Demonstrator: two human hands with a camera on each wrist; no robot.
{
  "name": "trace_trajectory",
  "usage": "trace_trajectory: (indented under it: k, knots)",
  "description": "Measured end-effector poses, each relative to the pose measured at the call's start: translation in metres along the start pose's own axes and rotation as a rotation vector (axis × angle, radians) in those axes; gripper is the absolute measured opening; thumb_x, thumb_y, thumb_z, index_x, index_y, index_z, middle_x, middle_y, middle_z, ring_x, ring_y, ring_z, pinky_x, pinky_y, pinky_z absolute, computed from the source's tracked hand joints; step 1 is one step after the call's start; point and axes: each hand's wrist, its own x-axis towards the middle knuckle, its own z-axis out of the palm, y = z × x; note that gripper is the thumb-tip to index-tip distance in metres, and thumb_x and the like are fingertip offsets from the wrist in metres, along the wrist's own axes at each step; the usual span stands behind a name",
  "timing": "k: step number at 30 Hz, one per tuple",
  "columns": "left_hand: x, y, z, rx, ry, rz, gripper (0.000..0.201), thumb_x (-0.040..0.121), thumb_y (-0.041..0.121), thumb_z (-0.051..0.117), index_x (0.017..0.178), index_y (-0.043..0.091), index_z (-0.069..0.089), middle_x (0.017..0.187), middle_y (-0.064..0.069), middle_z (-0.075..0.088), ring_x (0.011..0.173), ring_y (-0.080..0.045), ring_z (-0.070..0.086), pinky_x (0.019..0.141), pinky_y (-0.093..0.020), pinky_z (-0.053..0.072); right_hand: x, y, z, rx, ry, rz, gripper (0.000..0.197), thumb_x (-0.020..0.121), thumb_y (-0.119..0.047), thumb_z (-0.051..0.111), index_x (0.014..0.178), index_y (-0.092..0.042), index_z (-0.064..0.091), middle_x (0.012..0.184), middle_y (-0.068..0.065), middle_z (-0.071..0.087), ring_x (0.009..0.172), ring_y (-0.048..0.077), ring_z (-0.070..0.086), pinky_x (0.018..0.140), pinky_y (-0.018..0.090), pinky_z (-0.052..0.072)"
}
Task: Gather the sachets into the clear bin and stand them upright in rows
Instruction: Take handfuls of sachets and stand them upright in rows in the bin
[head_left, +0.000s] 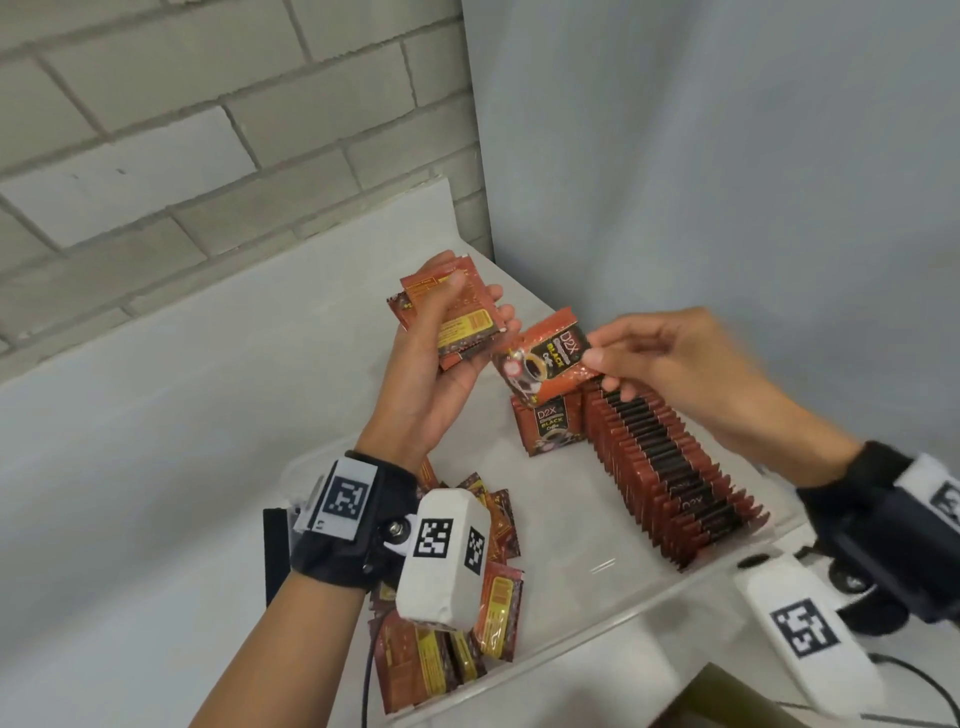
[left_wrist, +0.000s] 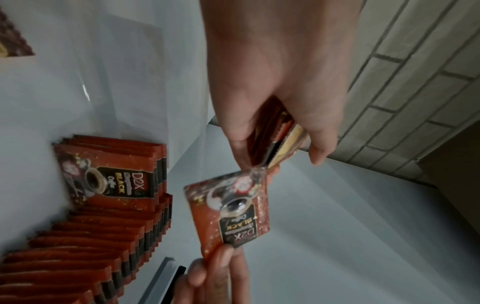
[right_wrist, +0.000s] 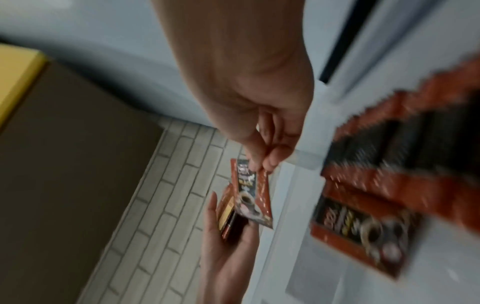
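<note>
My left hand (head_left: 441, 343) is raised over the clear bin (head_left: 597, 613) and grips a small stack of red coffee sachets (head_left: 457, 312), thumb across their yellow-labelled backs. Just to its right, my right hand (head_left: 649, 353) pinches one red sachet (head_left: 545, 364) by its top edge, printed face up; the left wrist view shows the same sachet (left_wrist: 231, 209) hanging below the stack (left_wrist: 280, 142). Inside the bin a long row of sachets (head_left: 670, 467) stands upright along the right side. A short second row (head_left: 550, 423) stands at its far left end.
Loose sachets (head_left: 467, 623) lie in a heap at the bin's near left corner, partly behind my left wrist camera (head_left: 441, 556). The bin sits on a white table (head_left: 156, 467) against a grey brick wall (head_left: 182, 130) and a pale wall to the right.
</note>
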Motion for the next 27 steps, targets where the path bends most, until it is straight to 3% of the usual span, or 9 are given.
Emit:
trace_trajectory:
  k: [4, 8, 10, 12, 14, 17, 20, 22, 27]
  knots:
    - [0.001, -0.001, 0.0, -0.078, 0.063, -0.018, 0.012, 0.095, 0.018, 0.054, 0.098, 0.015, 0.065, 0.093, -0.013, 0.064, 0.086, -0.027, 0.067, 0.078, -0.038, 0.057, 0.007, -0.023, -0.003, -0.621, -0.189, -0.194, 0.011, 0.084, -0.014, 0.073, 0.091, -0.021, 0.078, 0.064, -0.01, 0.066, 0.062, 0.009, 0.063, 0.062, 0.009, 0.045]
    - [0.002, -0.004, 0.0, -0.105, 0.065, -0.032, 0.013, 0.096, 0.012, 0.05, 0.098, 0.012, 0.062, 0.081, -0.011, 0.066, 0.087, -0.03, 0.066, 0.077, -0.039, 0.058, 0.015, -0.027, 0.014, -0.831, -0.325, -0.22, 0.014, 0.088, -0.013, 0.068, 0.098, -0.016, 0.077, 0.067, -0.018, 0.057, 0.06, -0.005, 0.053, 0.062, 0.003, 0.042]
    - [0.002, -0.004, -0.001, -0.101, 0.06, -0.041, 0.014, 0.096, 0.011, 0.049, 0.101, 0.012, 0.062, 0.08, -0.01, 0.067, 0.087, -0.031, 0.066, 0.077, -0.04, 0.058, 0.02, -0.026, 0.021, -0.896, -0.371, -0.226, 0.014, 0.089, -0.012, 0.066, 0.099, -0.014, 0.077, 0.073, -0.012, 0.063, 0.061, -0.002, 0.051, 0.071, 0.014, 0.048]
    - [0.002, -0.005, -0.001, -0.088, 0.049, -0.047, 0.018, 0.096, 0.011, 0.049, 0.107, 0.014, 0.063, 0.085, -0.01, 0.067, 0.086, -0.03, 0.067, 0.078, -0.041, 0.058, 0.023, -0.026, 0.025, -0.949, -0.4, -0.21, 0.015, 0.09, -0.011, 0.064, 0.1, -0.011, 0.077, 0.088, 0.001, 0.071, 0.064, -0.003, 0.046, 0.073, 0.021, 0.045]
    - [0.002, -0.005, -0.003, -0.067, 0.04, -0.049, 0.022, 0.096, 0.01, 0.049, 0.111, 0.017, 0.063, 0.091, -0.01, 0.066, 0.086, -0.028, 0.068, 0.078, -0.041, 0.057, 0.025, -0.026, 0.027, -0.98, -0.425, -0.205, 0.016, 0.091, -0.011, 0.063, 0.1, -0.01, 0.077, 0.093, 0.004, 0.072, 0.064, -0.007, 0.04, 0.07, 0.019, 0.04]
    - [0.004, -0.006, -0.004, -0.043, 0.047, -0.056, 0.024, 0.095, 0.01, 0.051, 0.113, 0.019, 0.064, 0.098, -0.008, 0.066, 0.089, -0.025, 0.067, 0.077, -0.04, 0.057, 0.026, -0.027, 0.028, -1.007, -0.469, -0.172, 0.016, 0.09, -0.01, 0.064, 0.1, -0.009, 0.076, 0.096, 0.004, 0.072, 0.061, 0.0, 0.046, 0.062, 0.015, 0.041]
    - [0.004, -0.007, -0.004, -0.03, 0.049, -0.067, 0.024, 0.094, 0.01, 0.054, 0.111, 0.021, 0.066, 0.102, -0.007, 0.067, 0.092, -0.024, 0.066, 0.076, -0.039, 0.057, 0.027, -0.027, 0.028, -1.033, -0.493, -0.142, 0.016, 0.089, -0.009, 0.065, 0.101, -0.009, 0.076, 0.083, -0.001, 0.065, 0.055, 0.001, 0.046, 0.049, 0.005, 0.036]
    - [0.004, -0.008, -0.004, -0.025, 0.056, -0.076, 0.024, 0.093, 0.01, 0.055, 0.111, 0.021, 0.066, 0.099, -0.006, 0.069, 0.096, -0.024, 0.065, 0.076, -0.039, 0.057, 0.028, -0.026, 0.028, -1.041, -0.497, -0.136, 0.016, 0.089, -0.009, 0.066, 0.101, -0.009, 0.076, 0.083, -0.002, 0.065, 0.054, 0.003, 0.047, 0.05, 0.004, 0.035]
    - [0.005, -0.01, -0.004, 0.02, 0.033, -0.078, 0.028, 0.093, 0.008, 0.055, 0.115, 0.022, 0.064, 0.101, -0.003, 0.071, 0.1, -0.021, 0.066, 0.082, -0.04, 0.057, 0.03, -0.023, 0.029, -1.034, -0.496, -0.125, 0.017, 0.09, -0.011, 0.065, 0.103, -0.009, 0.076, 0.102, 0.005, 0.071, 0.057, 0.003, 0.047, 0.059, 0.005, 0.037]
